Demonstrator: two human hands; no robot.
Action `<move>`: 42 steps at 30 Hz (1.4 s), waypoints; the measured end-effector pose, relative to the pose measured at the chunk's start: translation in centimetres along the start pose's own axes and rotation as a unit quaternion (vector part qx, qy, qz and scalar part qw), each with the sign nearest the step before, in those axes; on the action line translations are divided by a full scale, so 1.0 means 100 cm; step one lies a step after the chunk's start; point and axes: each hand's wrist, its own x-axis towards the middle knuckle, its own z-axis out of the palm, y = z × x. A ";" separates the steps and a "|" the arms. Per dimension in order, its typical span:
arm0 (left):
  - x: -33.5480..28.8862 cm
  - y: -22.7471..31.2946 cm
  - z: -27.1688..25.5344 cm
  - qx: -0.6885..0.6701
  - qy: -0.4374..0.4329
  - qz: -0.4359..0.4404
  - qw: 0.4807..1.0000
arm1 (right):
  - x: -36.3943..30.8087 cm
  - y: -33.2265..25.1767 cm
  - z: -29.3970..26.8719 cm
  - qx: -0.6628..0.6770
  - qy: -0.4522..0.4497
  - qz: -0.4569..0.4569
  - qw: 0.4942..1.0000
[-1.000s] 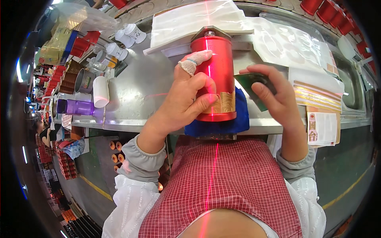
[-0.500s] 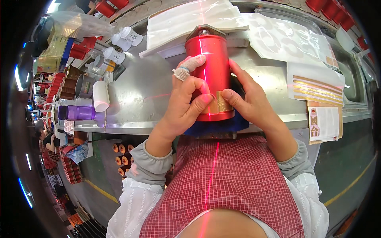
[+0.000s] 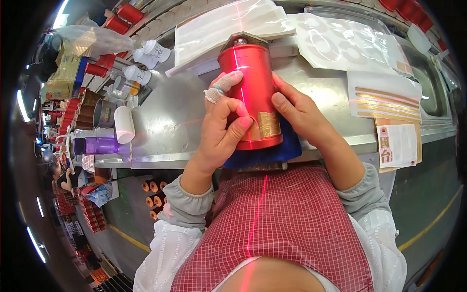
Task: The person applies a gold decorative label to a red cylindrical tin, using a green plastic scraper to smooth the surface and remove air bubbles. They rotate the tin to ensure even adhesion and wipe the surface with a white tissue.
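Observation:
A glossy red cylinder [image 3: 255,73] stands in front of me on a fixture with a dark angular plate at its far end. Near its bottom rim a gold patterned strip [image 3: 269,125] lies along the red surface. My left hand [image 3: 218,119] pinches the strip's loose left end between thumb and forefinger. That hand's covered finger, in a white fingertip cot [image 3: 216,91], rests against the cylinder. My right hand [image 3: 304,112] lies along the cylinder's right side, fingers partly hidden behind it, thumb above the strip. Blue cloth [image 3: 292,141] is bunched beneath the cylinder.
White sheets [image 3: 233,24] cover the far side of the metal bench. On the right are a sheet with gold strips [image 3: 386,103] and a printed white packet [image 3: 399,146] by the edge. White cups [image 3: 155,51], a purple bottle [image 3: 99,145] and a sink [image 3: 430,87] flank the bench.
My right thumb has lifted off the gold strip and moved up the cylinder's side, leaving more of the strip showing. My left hand keeps its pinch. The whole view has shifted slightly.

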 end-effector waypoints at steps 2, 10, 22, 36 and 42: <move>-0.001 0.002 0.000 -0.011 0.004 -0.017 1.000 | -0.001 -0.003 0.000 -0.032 -0.010 -0.026 0.999; -0.001 0.000 0.001 0.006 0.002 -0.010 1.000 | -0.003 0.006 0.005 -0.211 -0.001 -0.057 0.976; -0.001 -0.002 0.002 0.008 0.010 0.011 1.000 | -0.008 0.003 0.002 -0.179 -0.037 -0.101 0.978; -0.027 0.015 0.023 -0.270 0.064 -0.125 0.953 | -0.018 0.013 -0.005 -0.221 -0.060 -0.094 0.969; -0.022 0.020 0.021 -0.280 0.038 -0.191 0.940 | -0.019 0.014 -0.005 -0.226 -0.058 -0.100 0.967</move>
